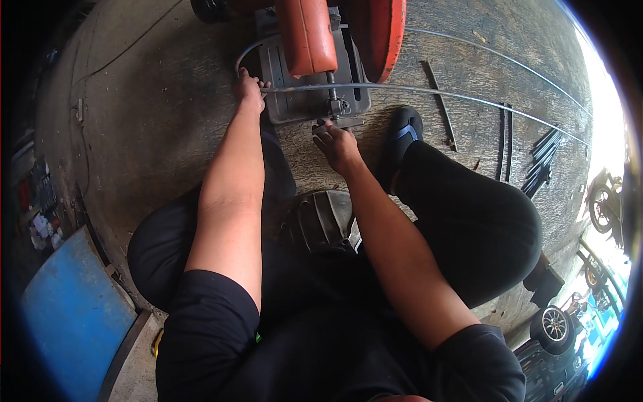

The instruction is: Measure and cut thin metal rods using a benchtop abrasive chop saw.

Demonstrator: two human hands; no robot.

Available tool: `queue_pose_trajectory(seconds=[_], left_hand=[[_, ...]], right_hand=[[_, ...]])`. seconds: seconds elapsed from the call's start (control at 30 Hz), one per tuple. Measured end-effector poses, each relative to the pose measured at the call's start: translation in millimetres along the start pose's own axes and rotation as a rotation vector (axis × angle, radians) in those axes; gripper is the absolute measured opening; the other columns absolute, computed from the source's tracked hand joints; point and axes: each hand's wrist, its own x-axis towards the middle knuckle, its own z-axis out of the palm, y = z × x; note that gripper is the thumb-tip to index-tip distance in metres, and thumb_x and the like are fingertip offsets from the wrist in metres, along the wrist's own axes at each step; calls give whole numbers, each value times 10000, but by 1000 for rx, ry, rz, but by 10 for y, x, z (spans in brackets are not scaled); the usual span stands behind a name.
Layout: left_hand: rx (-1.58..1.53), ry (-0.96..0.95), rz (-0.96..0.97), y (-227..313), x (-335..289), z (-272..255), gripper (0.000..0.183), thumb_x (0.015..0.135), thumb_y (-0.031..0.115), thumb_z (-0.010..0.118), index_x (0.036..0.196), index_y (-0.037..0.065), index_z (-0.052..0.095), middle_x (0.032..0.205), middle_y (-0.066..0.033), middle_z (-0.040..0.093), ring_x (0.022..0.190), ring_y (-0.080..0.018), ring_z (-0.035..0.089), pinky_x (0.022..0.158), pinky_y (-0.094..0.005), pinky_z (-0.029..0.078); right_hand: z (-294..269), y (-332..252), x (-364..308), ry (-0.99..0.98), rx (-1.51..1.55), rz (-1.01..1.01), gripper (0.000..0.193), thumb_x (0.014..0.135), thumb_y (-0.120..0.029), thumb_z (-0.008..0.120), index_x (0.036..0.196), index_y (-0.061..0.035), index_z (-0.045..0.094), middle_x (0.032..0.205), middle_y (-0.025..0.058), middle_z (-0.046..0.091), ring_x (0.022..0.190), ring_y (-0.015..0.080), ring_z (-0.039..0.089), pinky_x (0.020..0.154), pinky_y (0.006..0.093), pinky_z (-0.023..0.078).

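Both arms reach far from the near edge, left one nearly straight, right one angled inward to the left. Left hand (249, 92) closed around a metal rod (415, 90) at its left part, just beside where it bends far; rod runs right across the saw base (278, 67), under the red cut-off saw (308, 40). Right hand (336, 142) has fingers on the clamp handle (349, 123) at the base's near edge; can't tell how tightly closed. Dark ribbed piece (325, 218) sits between the legs; can't tell if it's a container or what's inside. Wide stretch of floor (161, 100) between left arm and blue panel (77, 315). Tighter on right: shoe (405, 127) near the right hand, then a single dark bar (439, 107), paired bars (502, 141), rod bundle (542, 161) farther right. Rod passes over that side.
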Motion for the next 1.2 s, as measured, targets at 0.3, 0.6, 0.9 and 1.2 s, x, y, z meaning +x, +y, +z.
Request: queue_pose_trajectory(seconds=[0.3, 0.6, 0.9, 1.2], left_hand=[[-47, 40, -7, 97, -266, 77, 355, 975, 419, 487, 937, 66, 473, 711, -12, 427, 534, -115, 439, 587, -324, 555], [-54, 60, -15, 65, -245, 92, 261, 978, 342, 505, 830, 130, 542, 590, 53, 452, 487, -78, 452, 544, -275, 481], [-73, 2, -80, 60, -137, 25, 239, 937, 252, 534, 717, 158, 535, 533, 59, 442, 467, -83, 440, 557, -288, 475], [-3, -66, -39, 146, -371, 49, 209, 935, 247, 572, 1050, 92, 493, 814, -16, 392, 647, -102, 420, 672, -370, 574]], right_hand=[[90, -159, -92, 47, 265, 29, 476, 986, -433, 453, 1239, -29, 448, 1096, 144, 562, 973, 290, 597, 860, 404, 511], [42, 29, -6, 75, -250, -279, 344, 790, 73, 657, 1085, -23, 508, 911, 44, 589, 766, 119, 566, 671, 248, 469], [30, -68, -61, 52, -259, -148, 285, 914, -194, 571, 1140, -43, 484, 944, 107, 636, 873, 205, 625, 794, 363, 514], [-421, -407, 350, -286, 615, 876, 586, 879, -530, 496, 1168, -20, 487, 1063, 157, 587, 684, 176, 634, 543, 238, 557]])
